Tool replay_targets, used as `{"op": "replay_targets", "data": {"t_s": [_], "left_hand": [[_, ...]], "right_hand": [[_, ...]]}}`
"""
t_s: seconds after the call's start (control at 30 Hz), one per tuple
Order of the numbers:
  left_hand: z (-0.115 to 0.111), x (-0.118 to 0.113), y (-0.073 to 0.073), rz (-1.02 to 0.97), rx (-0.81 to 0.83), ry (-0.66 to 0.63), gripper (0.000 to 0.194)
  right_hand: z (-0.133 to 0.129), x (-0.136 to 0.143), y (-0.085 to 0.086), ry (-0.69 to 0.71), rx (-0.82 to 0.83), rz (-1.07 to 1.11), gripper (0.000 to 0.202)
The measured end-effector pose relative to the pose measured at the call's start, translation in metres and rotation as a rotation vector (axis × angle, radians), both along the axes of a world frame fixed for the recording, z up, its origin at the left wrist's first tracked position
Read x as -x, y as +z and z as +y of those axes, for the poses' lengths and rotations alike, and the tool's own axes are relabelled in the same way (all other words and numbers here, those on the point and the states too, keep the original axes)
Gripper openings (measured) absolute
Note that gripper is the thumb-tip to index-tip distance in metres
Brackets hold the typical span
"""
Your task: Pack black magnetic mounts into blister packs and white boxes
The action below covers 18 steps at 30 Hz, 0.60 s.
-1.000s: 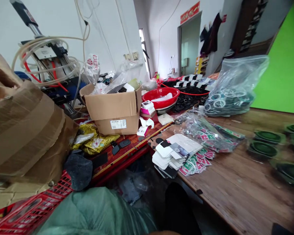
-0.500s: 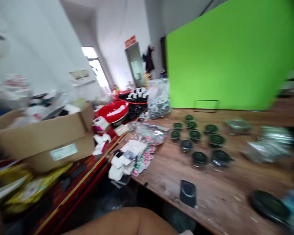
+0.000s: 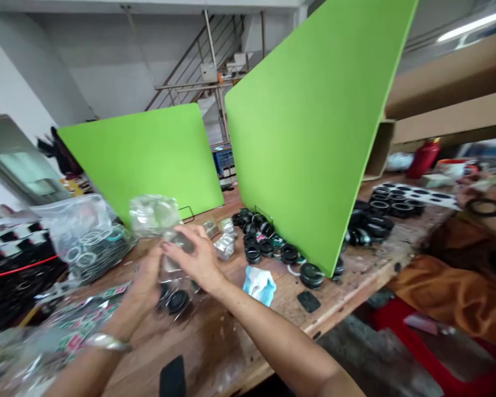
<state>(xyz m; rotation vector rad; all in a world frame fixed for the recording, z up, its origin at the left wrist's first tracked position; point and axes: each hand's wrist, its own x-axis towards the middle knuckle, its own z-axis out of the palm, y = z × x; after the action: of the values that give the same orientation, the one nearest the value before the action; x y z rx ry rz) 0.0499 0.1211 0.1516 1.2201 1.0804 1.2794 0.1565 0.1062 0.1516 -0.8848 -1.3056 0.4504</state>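
Both my hands are together over the wooden table, at a clear plastic container (image 3: 155,215) that is blurred by motion. My right hand (image 3: 200,258) curls its fingers round the container's near side. Smeared by movement, my left hand (image 3: 144,281) closes on it from the left; its fingertips are hard to make out. Just below the hands, a black round piece (image 3: 177,301) lies on the table among clear plastic. Beyond my right hand lie several clear plastic containers (image 3: 224,246). A blue and white cloth (image 3: 259,284) rests to the right of my forearm.
Green boards (image 3: 306,138) stand upright behind the work area. Several black round parts (image 3: 289,254) lie along the right board's foot. A bag of rings (image 3: 89,248) and printed plastic packets (image 3: 86,325) are at left. At far right, another person's hand is near a black ring (image 3: 485,207).
The view has swung right, from the cardboard box and red basins towards the green boards. Both my hands have come into view, together on the clear plastic container.
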Motion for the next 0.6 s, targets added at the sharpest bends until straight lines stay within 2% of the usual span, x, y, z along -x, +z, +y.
{"op": "replay_targets", "data": {"t_s": [0.07,0.13,0.23,0.33,0.43,0.5,0.6], "left_hand": [[0.017,-0.041,-0.023,-0.018,0.054,-0.044,0.047],[0.032,-0.074,-0.049,-0.02,0.086,-0.057,0.05],[0.052,-0.103,-0.077,-0.003,0.077,-0.03,0.046],[0.071,-0.107,-0.085,0.052,0.056,0.052,0.04],[0.076,-0.093,-0.082,0.119,0.063,0.121,0.043],[0.063,-0.076,-0.078,0.162,0.077,0.137,0.048],[0.02,-0.042,-0.07,0.224,0.096,0.114,0.056]], "right_hand": [[0.018,-0.045,-0.037,-0.114,0.101,-0.015,0.037],[0.035,-0.076,-0.071,-0.206,0.228,-0.085,0.036],[0.063,-0.103,-0.106,-0.268,0.392,-0.194,0.034],[0.093,-0.118,-0.115,-0.271,0.511,-0.325,0.031],[0.117,-0.127,-0.107,-0.268,0.572,-0.481,0.027],[0.12,-0.134,-0.102,-0.276,0.576,-0.571,0.026],[0.104,-0.143,-0.102,-0.284,0.532,-0.684,0.029]]}}
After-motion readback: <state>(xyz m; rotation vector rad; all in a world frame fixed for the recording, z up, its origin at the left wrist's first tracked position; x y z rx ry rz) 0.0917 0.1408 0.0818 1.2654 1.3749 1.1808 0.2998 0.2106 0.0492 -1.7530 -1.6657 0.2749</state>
